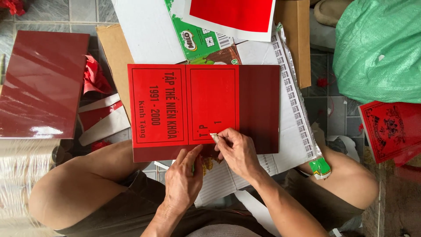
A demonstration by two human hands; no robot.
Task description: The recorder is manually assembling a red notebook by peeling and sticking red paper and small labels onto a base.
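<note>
Tiled floor, cluttered with cardboard (pixel 115 48) and paper scraps. Red board (pixel 204 109) lies before my knees. Right hand (pixel 237 151) pinches a small pale piece (pixel 214 137) at its lower edge; left hand (pixel 184 180), loosely curled, steadies it. Risk: piece lands crooked if the board slides.

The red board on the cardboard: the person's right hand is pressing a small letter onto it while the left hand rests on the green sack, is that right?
Not quite. The head view shows the left hand at the red board's near edge, beside the right hand, not on the green sack. The right hand does hold a small pale piece against the board.
</note>
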